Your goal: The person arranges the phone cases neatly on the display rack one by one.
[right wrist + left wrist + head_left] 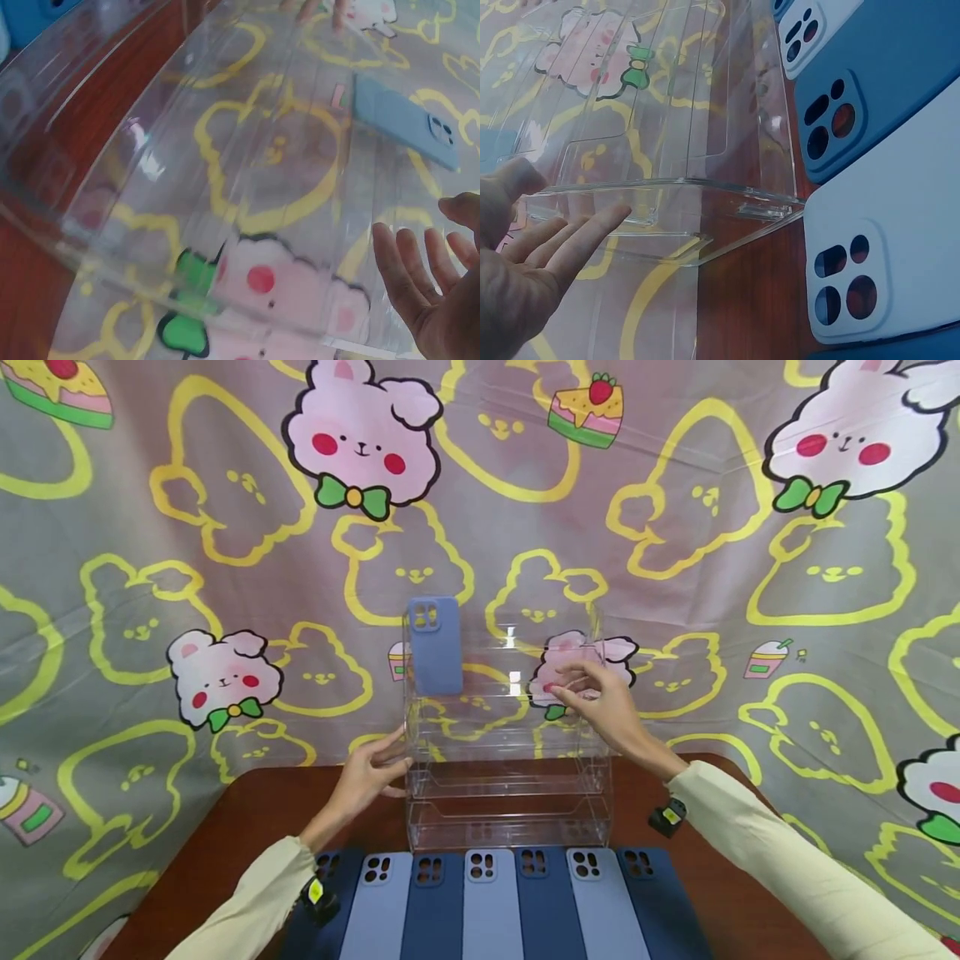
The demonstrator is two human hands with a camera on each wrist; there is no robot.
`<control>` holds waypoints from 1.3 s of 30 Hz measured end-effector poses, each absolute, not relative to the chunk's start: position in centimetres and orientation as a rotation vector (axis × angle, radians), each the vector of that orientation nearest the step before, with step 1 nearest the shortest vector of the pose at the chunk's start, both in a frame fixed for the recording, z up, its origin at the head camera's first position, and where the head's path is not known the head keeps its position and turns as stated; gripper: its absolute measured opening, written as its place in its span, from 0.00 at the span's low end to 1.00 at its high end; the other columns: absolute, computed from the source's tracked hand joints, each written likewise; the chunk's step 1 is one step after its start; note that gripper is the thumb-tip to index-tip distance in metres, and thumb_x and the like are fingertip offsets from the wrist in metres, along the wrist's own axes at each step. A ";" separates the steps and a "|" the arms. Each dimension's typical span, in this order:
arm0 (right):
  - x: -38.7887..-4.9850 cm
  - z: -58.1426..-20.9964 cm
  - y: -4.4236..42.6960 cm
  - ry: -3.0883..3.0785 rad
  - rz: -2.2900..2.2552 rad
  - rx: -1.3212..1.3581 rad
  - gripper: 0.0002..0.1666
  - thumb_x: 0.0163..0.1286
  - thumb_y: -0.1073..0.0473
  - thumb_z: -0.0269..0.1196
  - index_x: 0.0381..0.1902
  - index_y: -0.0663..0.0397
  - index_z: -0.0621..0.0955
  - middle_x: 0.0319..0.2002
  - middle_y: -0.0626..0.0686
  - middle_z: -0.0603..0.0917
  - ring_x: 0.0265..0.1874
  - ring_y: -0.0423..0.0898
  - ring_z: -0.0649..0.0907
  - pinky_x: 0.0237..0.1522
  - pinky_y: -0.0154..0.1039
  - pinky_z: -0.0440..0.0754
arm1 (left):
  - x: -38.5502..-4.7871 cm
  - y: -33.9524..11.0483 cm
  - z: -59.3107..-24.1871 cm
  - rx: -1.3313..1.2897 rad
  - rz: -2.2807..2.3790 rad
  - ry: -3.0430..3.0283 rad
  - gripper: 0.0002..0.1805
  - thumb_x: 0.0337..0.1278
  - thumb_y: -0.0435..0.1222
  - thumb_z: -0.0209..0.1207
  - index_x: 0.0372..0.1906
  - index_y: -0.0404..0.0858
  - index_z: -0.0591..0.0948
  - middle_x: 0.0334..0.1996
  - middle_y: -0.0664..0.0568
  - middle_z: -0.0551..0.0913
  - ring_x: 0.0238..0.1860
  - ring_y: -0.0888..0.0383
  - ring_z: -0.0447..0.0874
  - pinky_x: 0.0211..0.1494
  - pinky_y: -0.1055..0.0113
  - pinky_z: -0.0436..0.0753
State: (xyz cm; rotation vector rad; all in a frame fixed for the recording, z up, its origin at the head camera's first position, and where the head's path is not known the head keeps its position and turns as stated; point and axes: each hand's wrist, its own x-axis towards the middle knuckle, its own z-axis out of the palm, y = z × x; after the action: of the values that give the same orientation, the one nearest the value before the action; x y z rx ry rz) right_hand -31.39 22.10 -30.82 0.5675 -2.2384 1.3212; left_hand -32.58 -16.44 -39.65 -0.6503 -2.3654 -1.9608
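Observation:
A clear tiered display rack (pixel 510 842) stands upright on the table. One light-blue phone case (pixel 438 653) stands in its upper left part, camera cutouts at the top. My left hand (pixel 367 775) is at the rack's left side, its fingers loosely extended; in the left wrist view this hand (pixel 529 274) holds nothing. At the rack's upper right is my right hand (pixel 606 703), fingers slightly bent. The right wrist view shows this hand (pixel 431 281) with nothing in its grasp. Whether either hand touches the clear plastic I cannot tell.
Several phone cases lie in a row before the rack, dark blue (pixel 435 922) alternating with light blue (pixel 491 922). The brown table (pixel 247 827) extends to both sides. Behind it hangs a patterned cloth (pixel 480 460) with cartoon animals.

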 end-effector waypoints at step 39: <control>-24.0 -44.5 36.9 -3.028 1.301 0.203 0.49 0.67 0.48 0.76 0.70 0.73 0.64 0.52 0.72 0.75 0.30 0.43 0.80 0.24 0.41 0.85 | -32.3 -16.4 -39.4 -0.564 -1.982 -2.365 0.37 0.72 0.26 0.61 0.81 0.37 0.62 0.72 0.24 0.69 0.63 0.27 0.78 0.43 0.52 0.94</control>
State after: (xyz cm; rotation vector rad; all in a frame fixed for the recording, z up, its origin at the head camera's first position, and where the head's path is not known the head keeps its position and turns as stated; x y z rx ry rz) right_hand -24.01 36.87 -44.47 0.2028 -3.0275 1.3010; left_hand -32.27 -16.42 -39.36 -0.5643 -2.3654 -1.9825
